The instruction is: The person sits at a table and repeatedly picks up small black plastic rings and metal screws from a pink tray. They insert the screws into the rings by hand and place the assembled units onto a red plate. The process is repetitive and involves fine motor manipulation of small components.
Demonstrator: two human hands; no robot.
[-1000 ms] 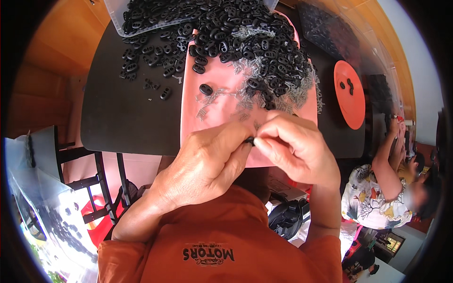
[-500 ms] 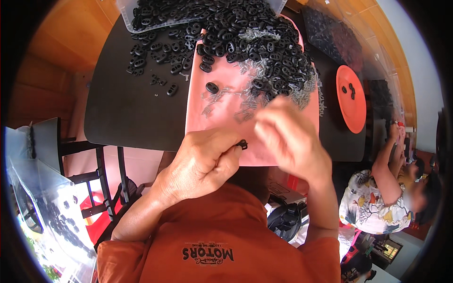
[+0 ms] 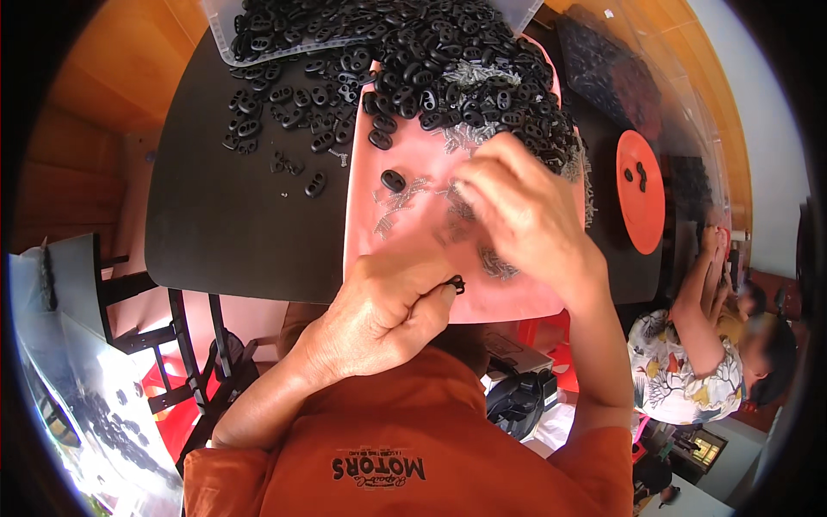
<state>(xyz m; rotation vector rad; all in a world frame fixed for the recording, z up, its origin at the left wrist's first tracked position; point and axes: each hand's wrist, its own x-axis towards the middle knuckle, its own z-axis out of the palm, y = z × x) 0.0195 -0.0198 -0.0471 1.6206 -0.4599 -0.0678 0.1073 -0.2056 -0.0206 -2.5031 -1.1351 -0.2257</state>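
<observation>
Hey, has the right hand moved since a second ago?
Yes. The right hand has left the left hand and reached up the pink mat to the small metal springs. The left hand holds a black piece.

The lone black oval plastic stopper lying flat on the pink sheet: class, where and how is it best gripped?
Probably pinch the black oval plastic stopper across its narrow sides, coming from above: it lies flat and apart from the pile, on the pink sheet.
</observation>
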